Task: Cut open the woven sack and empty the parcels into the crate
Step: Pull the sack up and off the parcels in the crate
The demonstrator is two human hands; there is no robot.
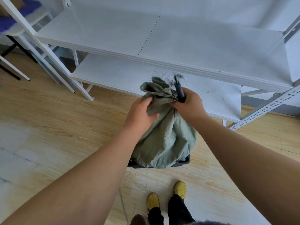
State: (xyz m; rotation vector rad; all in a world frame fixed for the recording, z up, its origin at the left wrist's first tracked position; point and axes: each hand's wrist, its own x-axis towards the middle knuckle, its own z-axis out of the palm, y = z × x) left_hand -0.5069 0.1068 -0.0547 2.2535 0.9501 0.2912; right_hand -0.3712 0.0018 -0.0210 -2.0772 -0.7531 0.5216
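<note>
From the head camera I see both hands up on the gathered neck of the green woven sack, which hangs with its bulging lower end sitting in a dark crate on the wooden floor. My left hand has its grip closed on a fold of the sack's neck, fingers curled into the fabric. My right hand is on the other side of the neck, its grip closed around a dark cutting tool whose tip points up and away past the bunched top of the sack; I cannot tell whether these fingers also pinch the fabric. I can see no parcels; the sack hides most of the crate's inside. Loose green threads lie on the floor just in front of the crate, and more frayed bits rest on the low white shelf behind the sack. Below, two yellow shoes stand near the crate.
</note>
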